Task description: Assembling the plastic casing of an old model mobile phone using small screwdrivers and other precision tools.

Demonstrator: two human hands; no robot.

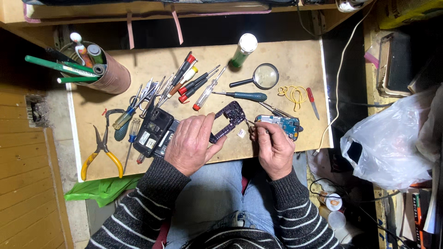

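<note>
1. While both striped sleeves reach in from six o'clock, the left hand (191, 143) lies palm down on the worn tan wooden work board (295, 57), fingers curled loosely over the lower edge of a dark purple plastic phone frame (229, 120); the thumb touches the frame's near side, so the hand steadies it rather than clenching it.
2. At three o'clock from that frame, the right hand (275, 150) is closed, its fingertips pinching a thin metal tool (249, 123), perhaps tweezers, whose tip points toward ten o'clock at the frame's edge.
3. Just beyond the right hand's knuckles, at twelve o'clock, sits a small blue-green phone circuit board (281, 122); the fingers touch its near edge.
4. A tiny white chip-like card (241, 133) lies between the two hands.
5. At nine o'clock from the left hand rests a black opened phone body (152, 129), partly under the wrist.
6. Farther toward twelve o'clock lie red-handled screwdrivers (187, 80), a teal-handled screwdriver (244, 96) and a black-rimmed magnifying glass (264, 76).
7. Yellow-handled pliers (102, 154) lie at the board's eight o'clock corner, well apart from the hands.
8. A brown cylindrical tool holder (108, 74) stands at ten o'clock.
</note>
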